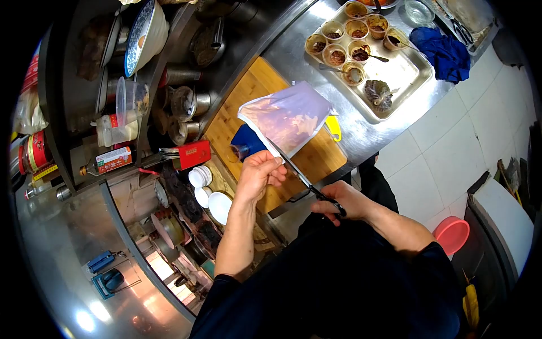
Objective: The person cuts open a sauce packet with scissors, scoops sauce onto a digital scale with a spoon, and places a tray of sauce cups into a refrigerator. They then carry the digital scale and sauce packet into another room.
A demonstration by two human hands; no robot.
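My left hand (pixel 261 176) pinches the near edge of a translucent white plastic bag (pixel 291 116), which has pale pieces inside. The bag lies over a wooden cutting board (pixel 254 87). In my right hand (pixel 349 202) is a pair of scissors (pixel 307 183) with black handles. Its blades point along the bag's edge, close to my left fingers; whether they are cutting into it I cannot tell. A dark blue cloth or packet (pixel 247 140) sits on the board beside the bag, and a yellow handle (pixel 334 129) sticks out from the bag's right side.
A metal tray (pixel 415 76) at the upper right carries several small cups of sauce (pixel 358 28) and a dark bagged lump (pixel 378 95). Beside it lies a blue cloth (pixel 443 53). Shelves with bowls and jars rise on the left. A pink basin (pixel 451 234) stands at the lower right.
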